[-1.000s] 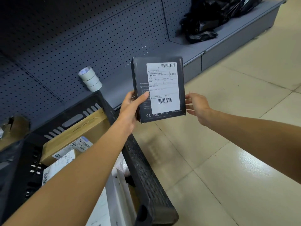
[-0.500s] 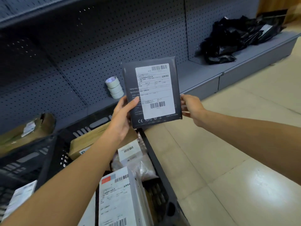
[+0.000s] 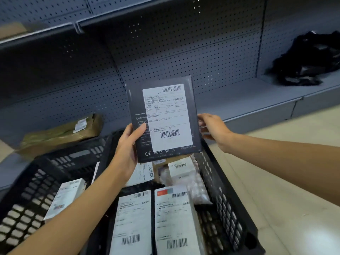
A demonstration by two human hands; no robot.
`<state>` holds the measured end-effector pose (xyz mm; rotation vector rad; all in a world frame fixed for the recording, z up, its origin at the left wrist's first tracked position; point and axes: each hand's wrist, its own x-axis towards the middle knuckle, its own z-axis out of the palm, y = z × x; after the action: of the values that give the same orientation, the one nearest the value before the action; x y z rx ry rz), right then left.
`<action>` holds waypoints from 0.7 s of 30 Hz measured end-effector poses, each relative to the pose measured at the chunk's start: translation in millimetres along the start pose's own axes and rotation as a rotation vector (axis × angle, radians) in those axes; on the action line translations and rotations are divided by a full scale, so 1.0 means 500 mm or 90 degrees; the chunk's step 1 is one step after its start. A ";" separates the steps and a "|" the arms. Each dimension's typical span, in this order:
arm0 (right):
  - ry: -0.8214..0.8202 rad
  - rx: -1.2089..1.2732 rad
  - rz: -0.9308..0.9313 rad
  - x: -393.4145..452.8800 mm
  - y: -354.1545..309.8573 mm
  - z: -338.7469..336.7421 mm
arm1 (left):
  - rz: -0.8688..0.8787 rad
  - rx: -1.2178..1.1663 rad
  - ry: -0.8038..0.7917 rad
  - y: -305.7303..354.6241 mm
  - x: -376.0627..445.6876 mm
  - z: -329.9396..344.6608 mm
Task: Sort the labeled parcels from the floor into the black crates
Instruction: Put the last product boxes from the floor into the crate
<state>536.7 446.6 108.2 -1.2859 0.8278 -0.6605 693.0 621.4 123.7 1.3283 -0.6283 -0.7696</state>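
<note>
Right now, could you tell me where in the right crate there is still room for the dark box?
The right crate is crowded: white parcels fill its near half. Bare mesh shows along its right wall, beside the clear bag. The left crate has more open floor around its one parcel.

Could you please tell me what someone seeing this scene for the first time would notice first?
A dark box with a white shipping label stands upright mid-frame, gripped by the left hand, with the right hand at its other edge. Below it, a black crate holds several labelled parcels. A brown parcel lies on the grey shelf to the left.
</note>
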 end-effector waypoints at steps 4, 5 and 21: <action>-0.062 -0.030 -0.002 -0.008 0.022 0.077 | 0.001 -0.008 0.038 -0.018 -0.039 -0.080; -0.075 -0.056 -0.005 -0.007 0.028 0.097 | -0.001 -0.008 0.047 -0.023 -0.045 -0.098; -0.231 -0.242 -0.230 -0.023 0.122 0.412 | 0.026 -0.081 0.252 0.021 -0.086 -0.418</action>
<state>699.9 580.6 66.1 -1.8630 0.4336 -0.5396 831.6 783.0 104.5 1.2992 -0.2857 -0.4851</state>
